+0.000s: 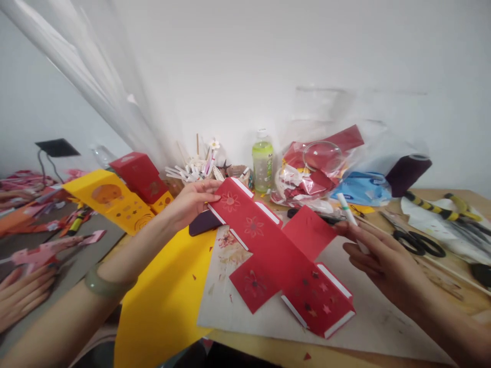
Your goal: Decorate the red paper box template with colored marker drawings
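Note:
A flat red card box cutout (pixel 264 245), with flower and star shapes cut into it and white strips along its tabs, is raised above the table at a slant. The thumb and fingers of my left hand (pixel 195 202) pinch its upper left end. In my right hand (pixel 374 243) is a white marker pen (pixel 347 210) with a green band, pointing up. My right fingertips are at the corner of the cutout's right flap; whether they grip it I cannot tell. Beneath the cutout lies a grey work board (pixel 383 306), beside a large yellow sheet (pixel 164 296).
Behind stand a green drink bottle (pixel 263 163), a stuffed clear bag (pixel 307 174) and folded yellow (pixel 115 199) and red (pixel 138 176) boxes. Black scissors (pixel 418 243) lie at right. At left, another person's hand (pixel 28 294) rests near pink pieces.

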### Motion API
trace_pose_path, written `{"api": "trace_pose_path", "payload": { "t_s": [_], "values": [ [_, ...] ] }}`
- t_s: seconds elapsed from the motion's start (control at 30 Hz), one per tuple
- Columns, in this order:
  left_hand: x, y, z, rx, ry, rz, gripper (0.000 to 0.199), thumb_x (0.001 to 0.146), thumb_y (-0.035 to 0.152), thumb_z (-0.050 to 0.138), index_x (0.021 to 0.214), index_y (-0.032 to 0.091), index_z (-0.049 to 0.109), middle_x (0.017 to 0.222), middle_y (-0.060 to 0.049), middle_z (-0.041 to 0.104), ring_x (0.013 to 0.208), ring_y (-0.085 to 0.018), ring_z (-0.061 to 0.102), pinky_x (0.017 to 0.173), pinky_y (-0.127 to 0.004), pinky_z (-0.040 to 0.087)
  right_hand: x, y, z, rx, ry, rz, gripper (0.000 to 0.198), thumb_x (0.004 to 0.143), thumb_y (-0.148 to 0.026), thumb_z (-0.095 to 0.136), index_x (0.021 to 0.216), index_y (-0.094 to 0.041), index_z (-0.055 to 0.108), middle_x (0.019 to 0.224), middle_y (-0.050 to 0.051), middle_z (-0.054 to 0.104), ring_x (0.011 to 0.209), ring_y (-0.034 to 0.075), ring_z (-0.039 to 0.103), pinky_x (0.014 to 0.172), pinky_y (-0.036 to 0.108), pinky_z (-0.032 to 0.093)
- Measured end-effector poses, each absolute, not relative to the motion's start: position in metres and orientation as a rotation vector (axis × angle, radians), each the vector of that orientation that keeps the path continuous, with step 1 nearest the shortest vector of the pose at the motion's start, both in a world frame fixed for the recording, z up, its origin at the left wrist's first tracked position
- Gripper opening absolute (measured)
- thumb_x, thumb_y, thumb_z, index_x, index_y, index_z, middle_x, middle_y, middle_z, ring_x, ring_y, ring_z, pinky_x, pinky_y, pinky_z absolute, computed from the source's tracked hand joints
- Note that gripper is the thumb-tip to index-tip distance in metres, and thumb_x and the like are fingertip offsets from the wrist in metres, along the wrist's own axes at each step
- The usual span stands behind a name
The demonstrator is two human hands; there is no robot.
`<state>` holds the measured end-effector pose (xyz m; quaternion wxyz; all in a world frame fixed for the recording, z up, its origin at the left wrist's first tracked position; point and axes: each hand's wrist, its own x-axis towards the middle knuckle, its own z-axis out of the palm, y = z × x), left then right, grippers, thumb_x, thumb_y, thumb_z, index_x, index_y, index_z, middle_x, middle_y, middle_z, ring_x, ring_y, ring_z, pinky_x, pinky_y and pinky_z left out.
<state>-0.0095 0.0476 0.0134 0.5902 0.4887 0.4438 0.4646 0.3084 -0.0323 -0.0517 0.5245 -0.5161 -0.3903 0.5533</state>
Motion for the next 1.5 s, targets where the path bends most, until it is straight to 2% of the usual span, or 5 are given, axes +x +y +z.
{"api": "trace_pose_path", "payload": {
  "t_s": [0.47,0.67,0.77,0.97,1.5],
  "values": [
    [0.0,0.062,0.031,1.206,1.033,1.099,0.029,0.06,0.002,0.068,0.088,0.01,0.069,0.074,-0.005,0.069,0.064,-0.015,0.064,0.063,-0.024,0.051,0.297,-0.03,-0.039,-1.265,-1.014,1.368,0.02,0.069,-0.034,0.069,0.076,-0.019,0.059,0.051,-0.01,0.025,0.042,0.004,0.013,0.037,0.02,0.01],
    [-0.007,0.015,0.057,1.719,0.867,1.497,0.012,0.075,0.009,0.066,0.079,0.02,0.07,0.081,0.005,0.068,0.078,-0.011,0.061,0.076,-0.023,0.046,0.306,-0.051,-0.024,-1.337,-1.181,0.836,0.016,0.066,-0.039,0.071,0.073,-0.026,0.065,0.063,0.0,0.056,0.05,0.012,0.044,0.042,0.024,0.037],
    [-0.021,-0.028,0.048,2.248,0.737,1.185,0.013,0.079,0.019,0.065,0.075,0.026,0.074,0.074,-0.001,0.07,0.076,-0.019,0.062,0.077,-0.032,0.048,0.311,-0.075,-0.029,-1.227,-1.391,0.637,0.023,0.07,-0.05,0.067,0.059,-0.03,0.065,0.077,0.005,0.068,0.077,0.025,0.062,0.066,0.034,0.051],
    [-0.035,-0.068,-0.02,2.426,0.728,0.385,0.042,0.083,0.007,0.05,0.11,0.034,0.066,0.095,-0.005,0.071,0.095,-0.024,0.062,0.084,-0.033,0.049,0.31,-0.096,-0.066,-1.329,-1.626,0.859,0.03,0.071,-0.058,0.062,0.067,-0.031,0.076,0.085,0.009,0.074,0.081,0.028,0.068,0.068,0.035,0.054],
    [-0.039,-0.065,-0.048,2.334,0.7,0.285,0.036,0.083,0.005,0.049,0.106,0.028,0.066,0.102,-0.007,0.067,0.1,-0.021,0.059,0.089,-0.03,0.046,0.316,-0.092,-0.084,-1.363,-1.763,0.954,0.024,0.075,-0.049,0.063,0.079,-0.03,0.077,0.095,0.008,0.073,0.089,0.027,0.067,0.072,0.03,0.055]
  ]
}}
